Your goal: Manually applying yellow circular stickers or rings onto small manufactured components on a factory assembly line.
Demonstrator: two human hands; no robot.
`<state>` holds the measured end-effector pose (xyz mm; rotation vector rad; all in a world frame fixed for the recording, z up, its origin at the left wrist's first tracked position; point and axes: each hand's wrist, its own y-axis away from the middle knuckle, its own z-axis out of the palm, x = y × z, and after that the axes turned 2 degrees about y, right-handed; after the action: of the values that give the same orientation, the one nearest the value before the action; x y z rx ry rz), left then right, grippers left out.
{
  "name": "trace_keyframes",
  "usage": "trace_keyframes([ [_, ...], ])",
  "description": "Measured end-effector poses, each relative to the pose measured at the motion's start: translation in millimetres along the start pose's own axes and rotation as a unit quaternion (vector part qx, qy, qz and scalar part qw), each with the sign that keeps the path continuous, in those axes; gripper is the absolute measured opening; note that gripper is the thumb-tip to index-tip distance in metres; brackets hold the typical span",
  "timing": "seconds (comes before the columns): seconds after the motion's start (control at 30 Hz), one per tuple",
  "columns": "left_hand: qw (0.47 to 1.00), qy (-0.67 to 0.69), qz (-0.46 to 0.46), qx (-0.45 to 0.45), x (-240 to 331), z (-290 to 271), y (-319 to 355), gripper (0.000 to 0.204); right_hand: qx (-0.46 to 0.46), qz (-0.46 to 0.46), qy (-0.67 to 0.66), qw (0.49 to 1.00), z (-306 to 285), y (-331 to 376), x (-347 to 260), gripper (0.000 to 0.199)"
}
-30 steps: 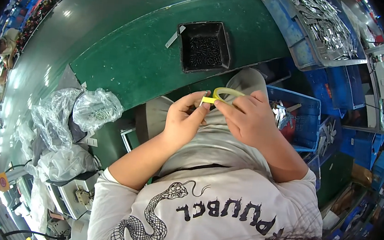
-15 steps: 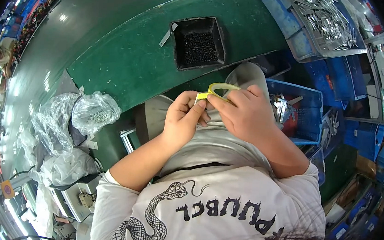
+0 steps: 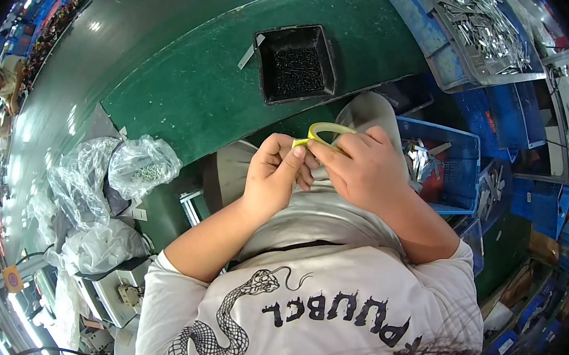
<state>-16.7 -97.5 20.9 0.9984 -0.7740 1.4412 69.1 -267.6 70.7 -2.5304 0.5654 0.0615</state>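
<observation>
Both my hands meet over my lap on a small roll of yellow-green tape (image 3: 322, 132). My right hand (image 3: 362, 170) grips the ring of the roll from the right. My left hand (image 3: 272, 176) pinches the tape's loose end at the roll's left side with thumb and forefinger. The lower part of the roll is hidden behind my fingers. A black square tray (image 3: 263, 58) filled with small dark screws sits on the green workbench just beyond my hands.
The green workbench (image 3: 190, 86) curves across the top. A blue crate (image 3: 464, 160) with metal parts stands right of my knee, a grey tray of metal pieces (image 3: 449, 29) at top right. Clear plastic bags (image 3: 121, 168) lie heaped at the left.
My hands stay together on the tape roll with only small finger shifts; the view has tilted slightly, so the black tray sits a little higher and further left.
</observation>
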Motion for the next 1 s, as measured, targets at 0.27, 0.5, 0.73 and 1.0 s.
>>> trace_keyframes([
  [0.27, 1.0, 0.007, 0.009, 0.027, -1.0, -1.2, -2.7, 0.018, -0.025, -0.004, 0.007, 1.0, 1.4, 3.9, 4.2, 0.036],
  [0.5, 0.995, 0.092, -0.018, 0.017, 9.0, -9.8, -7.4, 0.017, 0.0, -0.024, 0.015, 1.0, -4.4, 6.1, 14.1, 0.039],
  [0.73, 0.997, 0.057, -0.055, 0.002, 11.4, -10.1, -6.5, 0.017, -0.004, -0.029, 0.011, 0.999, -5.3, 5.9, 10.7, 0.039],
  [1.0, 0.972, -0.221, 0.046, 0.061, 5.4, -7.8, -5.7, 0.023, -0.003, -0.041, 0.003, 0.999, -5.3, 6.4, 8.4, 0.039],
])
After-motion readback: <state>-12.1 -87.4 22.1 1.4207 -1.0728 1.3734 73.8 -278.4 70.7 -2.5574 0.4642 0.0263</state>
